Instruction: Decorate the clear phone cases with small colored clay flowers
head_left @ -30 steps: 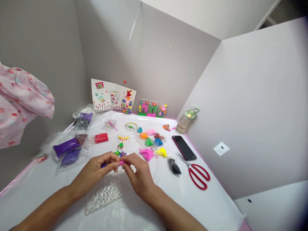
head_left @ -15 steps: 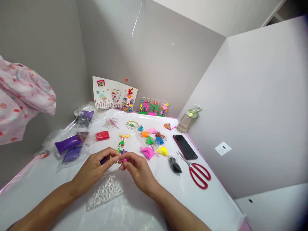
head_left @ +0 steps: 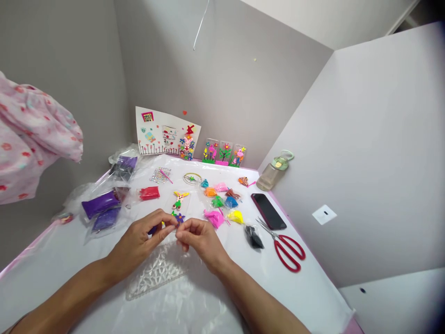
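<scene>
My left hand [head_left: 144, 236] is closed in a pinch, thumb and fingertips pressed together; what they grip is hidden. Just to its right, my right hand [head_left: 201, 239] is also pinched, its fingertips nearly meeting the left ones. The small lump of pink clay seen in it a moment earlier is now covered by the fingers. Beyond both hands lies a clear panel bearing a clay rabbit [head_left: 180, 200] with yellow ears and a green outfit. A purple clay flower [head_left: 180, 218] shows at my left fingertips. Something dark purple and yellow peeks out under the left hand.
A clear textured tray [head_left: 155, 278] lies below the hands. Bagged clay, such as magenta [head_left: 213, 218], yellow [head_left: 236, 216] and black [head_left: 254, 236], sits ahead and right. Red-handled scissors [head_left: 290, 253], a phone [head_left: 268, 211] and a bottle [head_left: 274, 172] stand rightward; purple packets [head_left: 100, 204] lie left.
My right fingers have closed over the pink clay, which no longer shows. Both hands have shifted slightly, with the fingertips still close together. The view has moved a little.
</scene>
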The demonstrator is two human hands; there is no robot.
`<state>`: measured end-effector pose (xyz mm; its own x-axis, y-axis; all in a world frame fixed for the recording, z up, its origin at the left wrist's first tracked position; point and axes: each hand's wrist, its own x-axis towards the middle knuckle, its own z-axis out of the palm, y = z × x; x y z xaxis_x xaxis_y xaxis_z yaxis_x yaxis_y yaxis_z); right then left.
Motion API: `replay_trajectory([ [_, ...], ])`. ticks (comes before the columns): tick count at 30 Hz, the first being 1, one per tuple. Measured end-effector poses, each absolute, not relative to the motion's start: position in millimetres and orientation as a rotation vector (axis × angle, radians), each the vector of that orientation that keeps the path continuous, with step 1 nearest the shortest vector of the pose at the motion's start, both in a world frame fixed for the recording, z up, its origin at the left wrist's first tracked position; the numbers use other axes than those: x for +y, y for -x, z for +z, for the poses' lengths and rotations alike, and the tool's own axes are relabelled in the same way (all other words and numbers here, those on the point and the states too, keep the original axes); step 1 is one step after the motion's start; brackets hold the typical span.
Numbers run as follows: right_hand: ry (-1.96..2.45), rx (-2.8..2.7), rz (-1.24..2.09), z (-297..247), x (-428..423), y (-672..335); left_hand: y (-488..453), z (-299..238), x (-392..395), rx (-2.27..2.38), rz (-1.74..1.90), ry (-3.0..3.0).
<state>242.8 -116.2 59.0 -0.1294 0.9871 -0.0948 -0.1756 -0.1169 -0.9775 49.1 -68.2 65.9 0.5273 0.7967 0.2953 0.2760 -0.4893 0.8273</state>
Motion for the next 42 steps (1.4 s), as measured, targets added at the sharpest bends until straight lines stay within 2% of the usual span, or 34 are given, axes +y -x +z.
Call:
replay_trajectory([
  [4, 1.148, -1.146, 1.385, 58, -116, -243, -50, 66, -68, 0.867, 0.896, -2.018],
  [15, 1.121, -1.091, 1.439, 55, -115, -242, -50, 67, -68, 0.875, 0.892, -2.021],
  [24, 1.067, -0.982, 1.587, 51, -114, -243, -46, 55, -66, 0.802, 0.871, -2.085],
  [42, 1.109, -1.024, 1.541, 47, -113, -241, -57, 47, -73, 0.837, 0.934, -2.265],
])
